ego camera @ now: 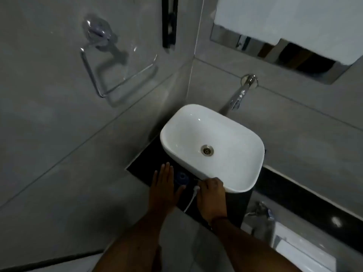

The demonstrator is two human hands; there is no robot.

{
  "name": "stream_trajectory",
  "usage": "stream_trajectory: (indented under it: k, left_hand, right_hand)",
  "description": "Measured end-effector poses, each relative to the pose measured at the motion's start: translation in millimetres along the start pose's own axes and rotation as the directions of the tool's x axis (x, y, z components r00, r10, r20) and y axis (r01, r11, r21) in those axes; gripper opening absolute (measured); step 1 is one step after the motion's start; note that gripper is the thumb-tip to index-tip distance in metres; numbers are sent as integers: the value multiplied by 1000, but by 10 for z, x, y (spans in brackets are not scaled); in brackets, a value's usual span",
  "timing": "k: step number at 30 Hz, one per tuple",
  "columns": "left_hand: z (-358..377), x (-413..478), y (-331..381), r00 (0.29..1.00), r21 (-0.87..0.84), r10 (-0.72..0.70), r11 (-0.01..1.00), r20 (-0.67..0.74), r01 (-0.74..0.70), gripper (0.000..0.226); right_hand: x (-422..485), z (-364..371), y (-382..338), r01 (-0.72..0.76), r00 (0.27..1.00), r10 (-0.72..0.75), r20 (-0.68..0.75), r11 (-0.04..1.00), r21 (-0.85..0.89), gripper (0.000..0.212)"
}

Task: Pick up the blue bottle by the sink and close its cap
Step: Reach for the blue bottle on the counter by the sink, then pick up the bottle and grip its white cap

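The blue bottle (181, 178) stands on the black counter (137, 168) just left of the white sink basin (225, 173), seen from above with its round top showing. My left hand (164, 186) is open beside it, fingers straight on its left and thumb curving round its near side. My right hand (211, 193) sits to the bottle's right against the basin's front edge, fingers curled near a white cable (191, 199) whose plug end lies by its fingertips. Whether that hand grips the cable is unclear.
A chrome tap (238, 97) juts from the tiled wall above the basin. A chrome towel ring (110, 75) hangs on the left wall. A mirror and a white towel are at the top right, and a white fixture at the lower right.
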State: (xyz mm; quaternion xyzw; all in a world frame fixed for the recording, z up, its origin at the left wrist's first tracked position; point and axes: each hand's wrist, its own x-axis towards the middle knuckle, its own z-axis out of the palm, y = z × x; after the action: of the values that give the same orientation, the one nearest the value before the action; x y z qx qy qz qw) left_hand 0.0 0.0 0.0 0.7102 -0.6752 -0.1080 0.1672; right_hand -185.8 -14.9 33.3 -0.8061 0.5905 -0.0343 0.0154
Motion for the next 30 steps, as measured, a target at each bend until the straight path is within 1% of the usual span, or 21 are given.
stream_trajectory:
  k: [2, 3, 5, 7, 8, 9, 10, 11, 12, 13, 14, 15, 19, 21, 23, 25, 27, 28, 29, 30]
  left_hand:
    - [116, 107, -56, 996, -49, -38, 998, 85, 42, 96]
    - [173, 141, -81, 994, -63, -46, 997, 100, 52, 100]
    - [242, 195, -99, 995, -92, -37, 995, 89, 45, 101]
    - [316, 219, -138, 997, -148, -21, 988, 75, 32, 95]
    - [348, 223, -168, 999, -170, -10, 985, 38, 17, 92]
    - [365, 225, -186, 1000, -179, -9, 984, 22, 13, 89]
    - [396, 233, -212, 1000, -188, -7, 982, 16, 10, 88]
    - [412, 240, -228, 1000, -197, -6, 980, 21, 10, 88]
    - [433, 239, -239, 1000, -205, -5, 979, 23, 10, 89]
    - [444, 238, -247, 999, -208, -6, 978, 32, 13, 90]
    - [461, 234, -247, 999, -206, -4, 979, 36, 11, 90]
    - [474, 232, -251, 999, -201, -3, 979, 45, 12, 91]
    - [503, 233, -256, 998, -206, -7, 978, 66, 21, 92]
    - [503, 237, -264, 998, -210, -5, 978, 66, 19, 91]
    - [507, 236, -267, 998, -214, 1, 977, 63, 12, 92]
    - [516, 223, -270, 998, -225, 6, 974, 55, 6, 92]
    - [524, 212, -279, 999, -229, 14, 973, 48, -2, 92]
    - [529, 206, -284, 999, -230, 16, 973, 39, -6, 92]
    - [531, 205, -288, 999, -234, 14, 972, 32, -6, 91]
    - [531, 202, -287, 1000, -238, 9, 971, 25, -3, 89]
  right_hand:
    - [160, 46, -91, -50, 999, 50, -11, 998, 26, 17]
    - [200, 63, -119, -60, 998, 60, 16, 998, -9, 19]
    - [247, 116, -117, -22, 999, 25, 43, 997, -80, 21]
    - [222, 225, -95, 26, 999, -20, 51, 991, -129, 23]
    - [182, 289, -95, 34, 999, -31, 25, 988, -152, 25]
    - [152, 328, -111, 2, 999, 4, 38, 989, -148, 27]
    - [142, 390, -143, -71, 995, 78, 54, 989, -127, 29]
    - [148, 430, -197, -191, 976, 198, 92, 979, -78, 31]
    - [169, 473, -250, -327, 939, 324, 118, 945, 9, 32]
    - [206, 509, -295, -463, 881, 445, 159, 880, 105, 33]
    - [241, 551, -325, -572, 819, 540, 195, 796, 197, 33]
    - [279, 574, -365, -643, 765, 600, 232, 721, 258, 34]
    - [404, 648, -452, -786, 604, 735, 309, 485, 383, 35]
    - [423, 645, -419, -808, 569, 755, 326, 438, 394, 35]
    - [378, 567, -375, -802, 583, 727, 362, 446, 396, 33]
    - [239, 425, -352, -760, 642, 675, 364, 497, 419, 28]
    - [73, 225, -342, -682, 714, 643, 277, 548, 485, 17]
    - [8, 87, -343, -628, 740, 640, 207, 548, 553, 12]
    - [-19, -82, -360, -569, 748, 652, 127, 530, 629, 22]
    - [-24, -239, -370, -489, 747, 662, 63, 483, 727, 32]
